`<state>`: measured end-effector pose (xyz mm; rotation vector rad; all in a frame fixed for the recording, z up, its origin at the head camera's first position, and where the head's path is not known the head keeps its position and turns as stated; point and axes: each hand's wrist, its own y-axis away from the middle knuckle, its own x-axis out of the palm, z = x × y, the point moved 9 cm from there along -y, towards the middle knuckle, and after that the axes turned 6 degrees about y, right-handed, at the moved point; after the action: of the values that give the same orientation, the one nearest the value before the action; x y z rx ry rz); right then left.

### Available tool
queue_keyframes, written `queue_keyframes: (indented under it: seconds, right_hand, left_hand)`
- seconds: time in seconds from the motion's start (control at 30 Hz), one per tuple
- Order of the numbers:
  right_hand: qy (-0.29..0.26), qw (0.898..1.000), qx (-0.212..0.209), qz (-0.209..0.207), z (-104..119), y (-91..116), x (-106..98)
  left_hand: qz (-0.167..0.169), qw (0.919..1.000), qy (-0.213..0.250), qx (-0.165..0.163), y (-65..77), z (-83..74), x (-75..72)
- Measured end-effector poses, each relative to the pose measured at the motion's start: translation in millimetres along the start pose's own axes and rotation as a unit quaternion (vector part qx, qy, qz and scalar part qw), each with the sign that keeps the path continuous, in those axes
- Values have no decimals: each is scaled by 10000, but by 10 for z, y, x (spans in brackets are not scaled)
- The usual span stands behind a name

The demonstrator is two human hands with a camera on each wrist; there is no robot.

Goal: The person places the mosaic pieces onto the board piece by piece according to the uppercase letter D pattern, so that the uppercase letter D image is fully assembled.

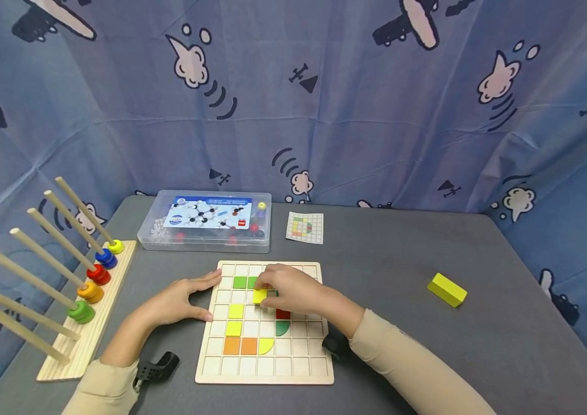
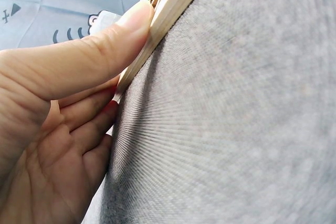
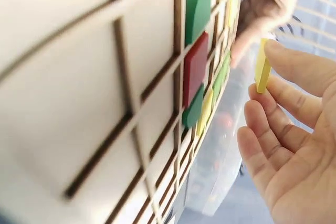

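A wooden grid board with square cells lies on the table. My right hand is over its upper middle, pinching a yellow square tile between thumb and finger, apart from the cells in the right wrist view. My left hand rests at the board's left edge, its thumb and fingers touching the rim. Set in the cells are green squares, yellow squares, orange squares, a yellow rounded tile, a red tile and a dark green rounded tile. My right hand hides part of the upper cells.
Behind the board are a clear plastic case and a small card with a coloured grid pattern. On the left stands a wooden rack of pegs with coloured rings. A yellow block lies on the right. A patterned curtain hangs behind.
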<state>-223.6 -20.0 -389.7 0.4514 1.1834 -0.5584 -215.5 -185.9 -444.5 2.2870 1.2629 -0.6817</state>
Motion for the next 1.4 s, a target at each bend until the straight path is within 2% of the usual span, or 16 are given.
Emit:
queue_keyframes:
  seconds: [0.23, 0.57, 0.77, 1.0, 1.2, 1.4]
  right_hand:
    - [506, 9981, -153, 312, 151, -281, 85]
    - [702, 9962, -236, 453, 195, -511, 206]
    - [734, 9959, -212, 481, 181, -535, 251]
    - [517, 9973, -67, 522, 181, -499, 276]
    - [445, 9979, -150, 438, 182, -490, 290]
    - [79, 9993, -85, 355, 134, -360, 185]
  left_hand:
    - [32, 10000, 6, -9, -2, 7, -5]
    - [42, 10000, 27, -43, -5, 15, 0]
    - [64, 9999, 74, -44, -15, 16, -6]
    - [96, 9999, 98, 22, -10, 15, 20]
    - [48, 9999, 83, 58, -6, 24, 24]
    - [83, 9999, 72, 36, 18, 31, 23]
